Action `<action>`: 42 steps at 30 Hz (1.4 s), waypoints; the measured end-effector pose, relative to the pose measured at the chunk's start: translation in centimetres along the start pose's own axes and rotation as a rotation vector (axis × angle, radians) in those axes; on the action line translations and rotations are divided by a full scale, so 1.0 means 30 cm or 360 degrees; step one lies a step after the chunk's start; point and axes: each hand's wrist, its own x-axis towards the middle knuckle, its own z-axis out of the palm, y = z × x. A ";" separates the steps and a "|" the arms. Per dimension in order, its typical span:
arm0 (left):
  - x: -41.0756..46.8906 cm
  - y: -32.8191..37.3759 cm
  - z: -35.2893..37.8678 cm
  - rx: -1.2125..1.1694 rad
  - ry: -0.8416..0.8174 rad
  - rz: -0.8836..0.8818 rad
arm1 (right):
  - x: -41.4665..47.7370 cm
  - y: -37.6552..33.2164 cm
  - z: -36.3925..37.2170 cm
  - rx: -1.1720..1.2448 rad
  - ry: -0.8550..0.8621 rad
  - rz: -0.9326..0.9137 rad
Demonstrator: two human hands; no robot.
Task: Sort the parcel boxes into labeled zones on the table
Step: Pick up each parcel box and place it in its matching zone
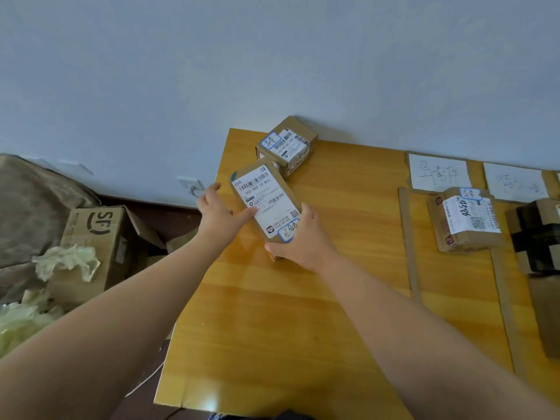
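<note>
Two brown cardboard parcels remain at the left end of the yellow wooden table (303, 313): a small cube-shaped box (286, 145) by the wall, and a long flat white-labelled box (266, 204) gripped between the left hand (216, 212) and right hand (298, 237). One taped parcel (465, 221) already sits below a white handwritten zone sign (439, 174); a dark-strapped box (539, 237), probably placed too, is cut off by the frame's right edge.

Soft, even daylight fills my view — nothing dim, no hard shadows. The table (303, 313) shines with pale glare just below my hands and at its near left corner. The wide lens bends edges (the wall line tilts), and writing on the paper sheets (439, 172) right of my hands reads slightly soft.
</note>
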 end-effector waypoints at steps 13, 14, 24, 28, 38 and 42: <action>-0.290 0.401 0.107 -0.0892 -0.0725 0.0219 | -0.310 0.083 -0.447 0.0527 0.0501 -0.0508; -0.302 0.426 0.111 -0.0914 -0.0727 0.0247 | -0.324 0.091 -0.471 0.0542 0.0529 -0.0529; -0.381 0.530 0.173 -0.0970 -0.0752 0.0446 | -0.388 0.129 -0.574 0.0630 0.0672 -0.0584; -0.389 0.536 0.180 -0.0973 -0.0747 0.0450 | -0.389 0.140 -0.575 0.0623 0.0697 -0.0581; -0.383 0.529 0.171 -0.0990 -0.0759 0.0455 | -0.387 0.130 -0.568 0.0614 0.0679 -0.0599; -0.372 0.521 0.170 -0.0984 -0.0771 0.0441 | -0.386 0.129 -0.560 0.0631 0.0663 -0.0596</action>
